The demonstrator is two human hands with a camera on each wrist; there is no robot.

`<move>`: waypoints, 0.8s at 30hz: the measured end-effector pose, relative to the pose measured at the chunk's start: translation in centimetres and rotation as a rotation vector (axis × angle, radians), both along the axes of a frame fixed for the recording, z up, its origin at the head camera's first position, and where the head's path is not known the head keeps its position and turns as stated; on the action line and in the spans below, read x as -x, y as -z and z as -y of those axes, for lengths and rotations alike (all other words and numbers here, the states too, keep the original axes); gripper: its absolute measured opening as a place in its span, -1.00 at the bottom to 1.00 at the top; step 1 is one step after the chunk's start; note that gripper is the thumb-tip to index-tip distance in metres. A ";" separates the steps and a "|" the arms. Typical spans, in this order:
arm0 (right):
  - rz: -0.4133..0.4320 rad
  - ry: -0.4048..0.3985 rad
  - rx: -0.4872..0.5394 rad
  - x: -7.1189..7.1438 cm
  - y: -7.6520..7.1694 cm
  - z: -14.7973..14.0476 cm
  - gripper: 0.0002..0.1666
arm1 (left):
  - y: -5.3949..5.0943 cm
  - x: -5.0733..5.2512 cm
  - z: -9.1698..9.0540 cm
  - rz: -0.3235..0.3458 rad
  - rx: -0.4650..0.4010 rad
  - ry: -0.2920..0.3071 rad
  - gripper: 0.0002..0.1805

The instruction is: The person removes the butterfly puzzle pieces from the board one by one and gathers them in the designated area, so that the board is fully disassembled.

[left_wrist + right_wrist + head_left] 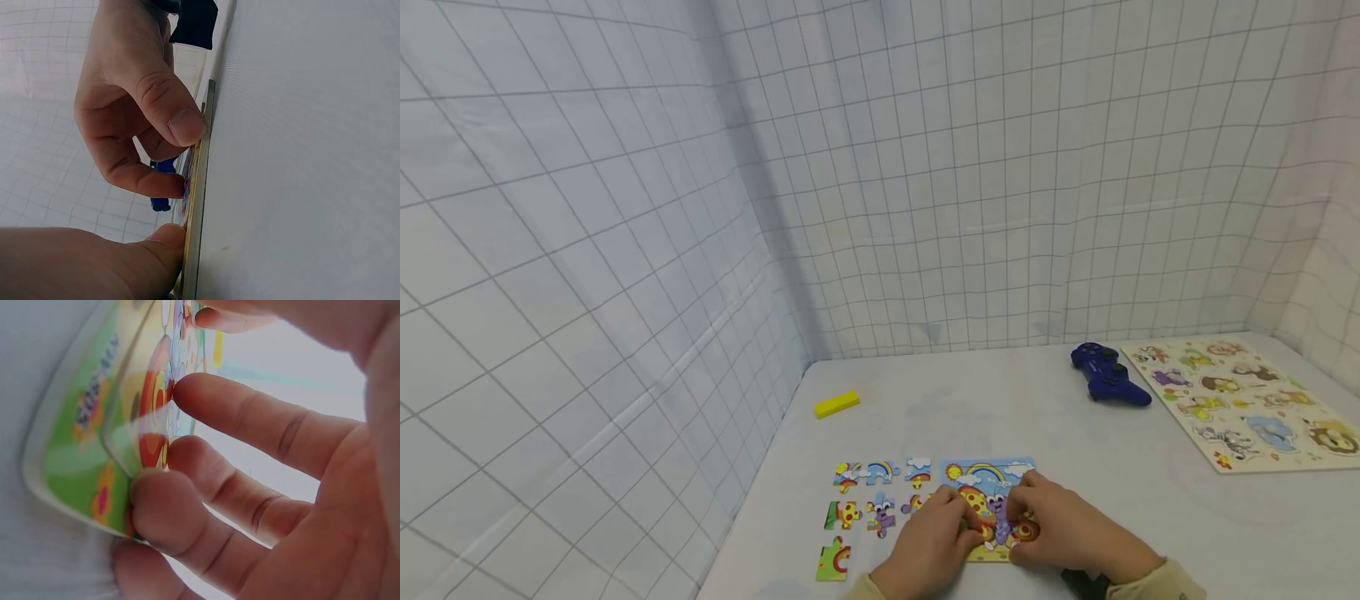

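A picture puzzle board (992, 467) lies on the table, showing a rainbow, a purple ant-like figure and a snail. My left hand (931, 542) touches its lower left part, thumb and forefinger tips close together. Whether a piece lies between them is hidden. My right hand (1060, 521) rests its fingertips on the board's right side, around the snail. In the right wrist view those spread fingers (250, 419) touch the printed surface and the green rim. Loose jigsaw pieces (880, 512) of a like picture lie left of the board, one partly behind the left hand.
A yellow block (837, 405) lies at the back left. A blue game controller (1107, 375) sits at the back right, beside a large animal puzzle board (1247, 400). Gridded white cloth walls (925, 183) stand behind and along the sides of the white table.
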State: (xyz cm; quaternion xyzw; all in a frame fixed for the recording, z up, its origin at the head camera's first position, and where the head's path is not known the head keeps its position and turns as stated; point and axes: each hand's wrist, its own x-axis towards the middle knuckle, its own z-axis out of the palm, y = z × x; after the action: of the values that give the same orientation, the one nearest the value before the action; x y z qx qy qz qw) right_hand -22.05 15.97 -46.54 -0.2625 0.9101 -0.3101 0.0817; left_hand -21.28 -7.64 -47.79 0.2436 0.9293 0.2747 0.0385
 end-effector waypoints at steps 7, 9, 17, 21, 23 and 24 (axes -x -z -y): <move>0.023 0.001 0.004 0.0 -0.1 0.0 -0.63 | 0.0 0.1 0.0 -0.026 0.031 0.009 -0.88; 0.021 -0.004 0.011 0.0 -0.1 0.0 -0.65 | 0.0 0.0 0.0 -0.037 0.031 0.012 -0.88; -0.048 -0.071 0.064 0.1 0.2 -0.4 -0.85 | 0.0 -0.1 0.1 -0.102 0.021 0.024 -0.89; -0.047 -0.073 0.060 0.1 0.3 -0.5 -0.82 | 0.0 -0.2 0.1 -0.102 0.008 0.029 -0.90; -0.044 -0.077 0.062 0.2 0.3 -0.5 -0.83 | 0.0 -0.2 0.1 -0.093 -0.008 0.026 -0.90; -0.045 -0.080 0.065 0.2 0.2 -0.5 -0.83 | 0.1 -0.2 0.1 -0.084 -0.017 0.023 -0.90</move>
State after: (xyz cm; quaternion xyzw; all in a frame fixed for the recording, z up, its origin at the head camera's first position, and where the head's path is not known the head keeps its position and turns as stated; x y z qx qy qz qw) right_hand -22.22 16.47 -46.78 -0.3079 0.8900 -0.3300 0.0651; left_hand -21.12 -7.76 -47.85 0.2659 0.9250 0.2715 0.0004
